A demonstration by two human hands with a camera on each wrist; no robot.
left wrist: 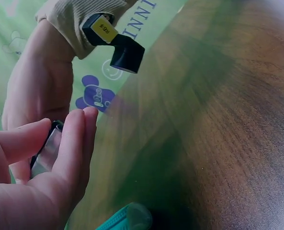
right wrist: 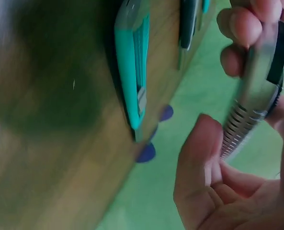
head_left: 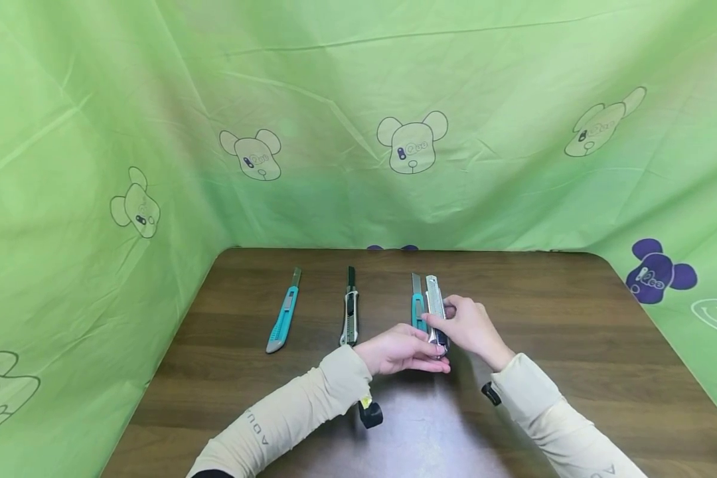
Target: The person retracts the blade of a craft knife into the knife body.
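Both hands hold a silver utility knife (head_left: 435, 297) raised over the wooden table, its ridged metal body pointing away from me in the head view. My left hand (head_left: 399, 350) pinches its near end, where dark parts show, between thumb and fingers. From the right side my right hand (head_left: 471, 326) grips the body, thumb across it; the right wrist view shows the grooved part of the knife (right wrist: 247, 117) between thumb and fingers. A teal utility knife (head_left: 417, 307) with its blade out lies just left of the held one, partly covered by the hands.
Farther left on the table (head_left: 544, 292) lie a silver-and-black utility knife (head_left: 350, 309), its near end by the left wrist, and another teal utility knife (head_left: 283, 318) with a grey end. A green printed cloth (head_left: 334, 79) hangs behind and along the sides. Each wrist carries a small black camera (head_left: 370, 415).
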